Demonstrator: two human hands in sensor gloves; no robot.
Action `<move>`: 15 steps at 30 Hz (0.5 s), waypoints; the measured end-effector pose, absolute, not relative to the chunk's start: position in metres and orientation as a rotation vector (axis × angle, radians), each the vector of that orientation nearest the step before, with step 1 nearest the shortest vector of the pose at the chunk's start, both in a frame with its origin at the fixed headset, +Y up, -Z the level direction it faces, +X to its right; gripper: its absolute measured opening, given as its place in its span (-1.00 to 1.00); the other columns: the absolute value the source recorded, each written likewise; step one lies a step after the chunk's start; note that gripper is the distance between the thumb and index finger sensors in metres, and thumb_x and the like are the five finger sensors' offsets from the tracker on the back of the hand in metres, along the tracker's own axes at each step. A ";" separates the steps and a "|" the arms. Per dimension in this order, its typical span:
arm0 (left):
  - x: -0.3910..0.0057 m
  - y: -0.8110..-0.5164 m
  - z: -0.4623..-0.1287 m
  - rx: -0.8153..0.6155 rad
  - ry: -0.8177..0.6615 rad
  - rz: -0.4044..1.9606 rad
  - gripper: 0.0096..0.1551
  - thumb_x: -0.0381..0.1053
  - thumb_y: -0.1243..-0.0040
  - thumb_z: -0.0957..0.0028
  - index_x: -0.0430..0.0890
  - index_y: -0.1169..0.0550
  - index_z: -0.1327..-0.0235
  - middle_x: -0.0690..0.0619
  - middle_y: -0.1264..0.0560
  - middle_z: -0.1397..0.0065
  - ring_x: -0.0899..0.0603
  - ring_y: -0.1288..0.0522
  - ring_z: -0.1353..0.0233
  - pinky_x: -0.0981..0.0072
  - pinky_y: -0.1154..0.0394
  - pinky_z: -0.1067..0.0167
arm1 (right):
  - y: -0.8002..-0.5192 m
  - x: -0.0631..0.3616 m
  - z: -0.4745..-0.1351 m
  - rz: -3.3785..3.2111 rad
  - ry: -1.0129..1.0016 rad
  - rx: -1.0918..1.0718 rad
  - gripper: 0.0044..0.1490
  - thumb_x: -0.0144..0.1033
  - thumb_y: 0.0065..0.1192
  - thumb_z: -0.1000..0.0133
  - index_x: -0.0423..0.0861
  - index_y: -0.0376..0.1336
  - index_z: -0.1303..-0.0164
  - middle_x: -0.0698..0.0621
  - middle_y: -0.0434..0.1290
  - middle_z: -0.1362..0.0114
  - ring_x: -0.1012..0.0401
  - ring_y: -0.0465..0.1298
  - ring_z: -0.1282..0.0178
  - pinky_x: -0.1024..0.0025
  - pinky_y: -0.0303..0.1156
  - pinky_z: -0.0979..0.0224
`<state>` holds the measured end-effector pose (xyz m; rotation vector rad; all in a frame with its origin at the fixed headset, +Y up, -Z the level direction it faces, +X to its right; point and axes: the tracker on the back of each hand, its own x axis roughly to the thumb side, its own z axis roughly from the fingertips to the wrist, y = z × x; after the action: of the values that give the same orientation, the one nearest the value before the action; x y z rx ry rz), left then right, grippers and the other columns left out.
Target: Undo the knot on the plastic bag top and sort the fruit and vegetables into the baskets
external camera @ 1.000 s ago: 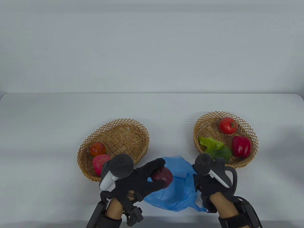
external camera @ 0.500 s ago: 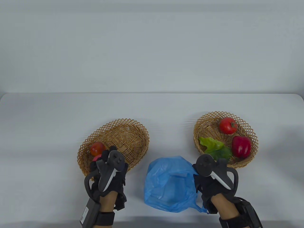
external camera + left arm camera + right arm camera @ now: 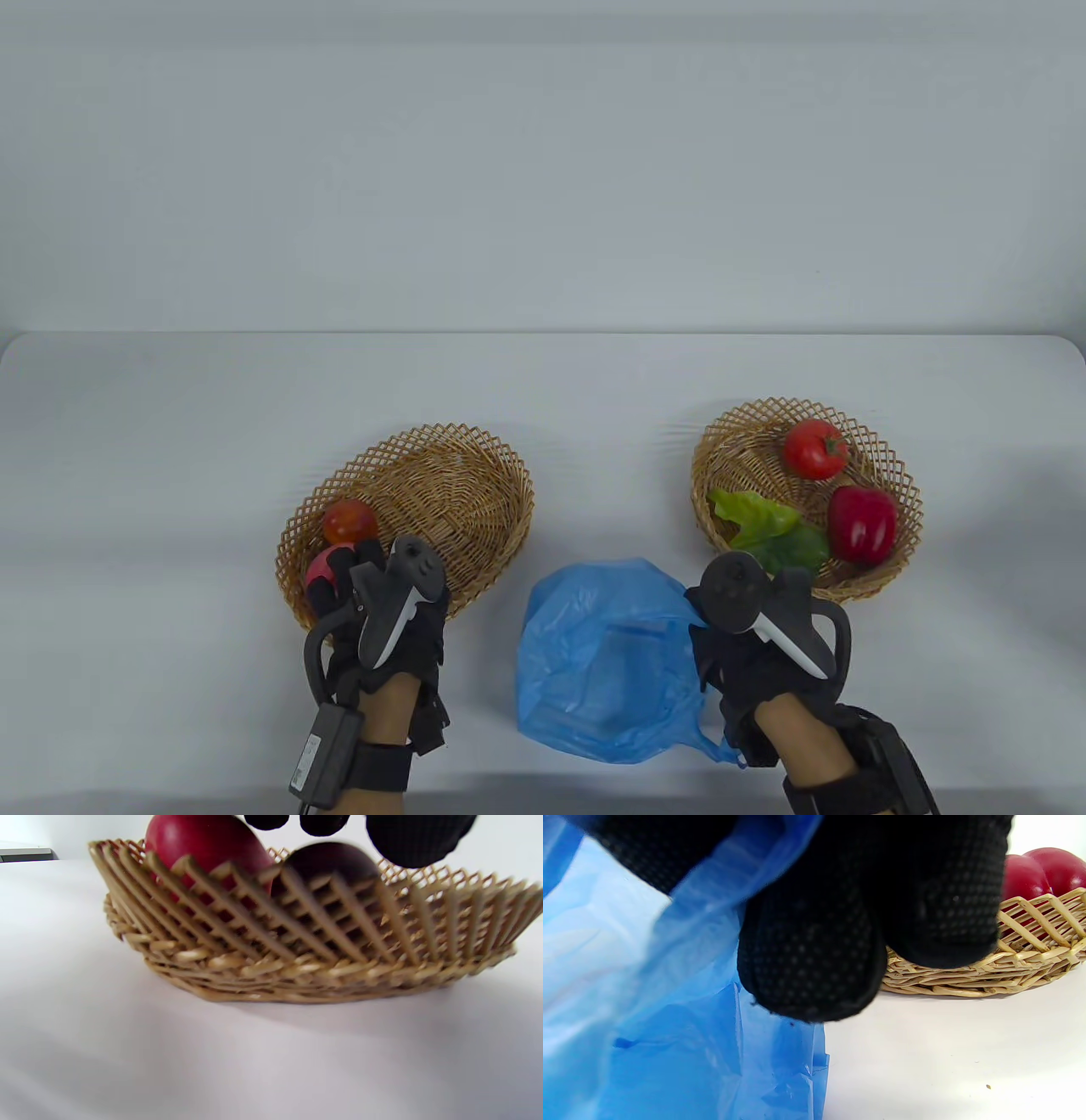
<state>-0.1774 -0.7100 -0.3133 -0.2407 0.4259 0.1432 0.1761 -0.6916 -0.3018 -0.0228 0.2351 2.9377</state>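
Observation:
My left hand (image 3: 335,586) hovers over the near rim of the left wicker basket (image 3: 475,441). In the left wrist view its fingertips (image 3: 415,840) hang just above a dark red apple (image 3: 335,859) that lies inside the basket (image 3: 297,959) beside a red fruit (image 3: 199,840), with a small gap showing. The table view hides the dark apple under the hand. My right hand (image 3: 704,615) pinches the right edge of the blue plastic bag (image 3: 602,662), which lies open and slack; plastic (image 3: 649,1027) is caught between the fingers (image 3: 814,942).
The left basket also holds an orange-red fruit (image 3: 348,520) and a pink-red fruit (image 3: 321,567). The right basket (image 3: 887,454) holds a tomato (image 3: 814,448), a red pepper (image 3: 861,524) and a lettuce leaf (image 3: 764,526). Bare table stretches behind both baskets.
My left hand carried the dark red apple from the bag leftwards to the left basket and let it down there. The right hand and the bag stayed put.

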 end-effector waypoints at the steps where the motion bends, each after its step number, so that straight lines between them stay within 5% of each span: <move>1: -0.176 -0.704 -0.310 -0.203 0.406 0.175 -0.02 0.42 0.02 0.04 0.32 0.06 -0.65 0.17 0.12 -0.80 -0.16 0.22 -0.81 -0.25 0.30 -0.68 | -0.692 0.176 -0.302 2.935 0.233 -0.021 -0.42 -0.28 0.30 -0.04 -0.10 0.32 -0.30 -0.08 0.69 0.00 0.19 0.74 0.33 0.10 0.64 0.03; 5: -0.162 -0.679 -0.297 -0.052 0.295 0.242 -0.03 0.43 0.00 0.05 0.30 0.01 -0.64 0.18 -0.03 -0.78 -0.16 -0.02 -0.80 -0.24 0.12 -0.70 | -0.691 0.177 -0.302 2.921 0.274 -0.008 -0.35 -0.18 0.30 -0.04 -0.11 0.28 -0.35 -0.09 0.68 -0.06 0.17 0.74 0.29 0.09 0.63 0.00; 9: -0.147 -0.669 -0.288 0.018 0.210 0.211 -0.03 0.45 -0.04 0.07 0.30 -0.05 -0.63 0.19 -0.11 -0.76 -0.13 -0.16 -0.76 -0.22 0.02 -0.71 | -0.683 0.183 -0.298 2.928 0.409 -0.006 -0.04 0.17 0.25 -0.01 -0.14 0.11 -0.51 -0.23 0.55 -0.33 0.07 0.72 0.05 0.00 0.58 -0.13; 15: -0.141 -0.663 -0.284 0.028 0.148 0.221 -0.03 0.48 -0.09 0.11 0.30 -0.13 -0.62 0.19 -0.19 -0.74 -0.13 -0.25 -0.73 -0.24 -0.07 -0.70 | -0.656 0.208 -0.291 2.919 0.293 -0.134 0.10 0.37 0.12 0.03 -0.15 0.10 -0.55 -0.29 0.49 -0.41 0.00 0.69 -0.06 -0.06 0.54 -0.20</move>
<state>-0.1413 -0.6635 -0.2841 0.0284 0.1480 0.2207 0.2077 -0.6560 -0.2906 -0.1341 0.2932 2.9194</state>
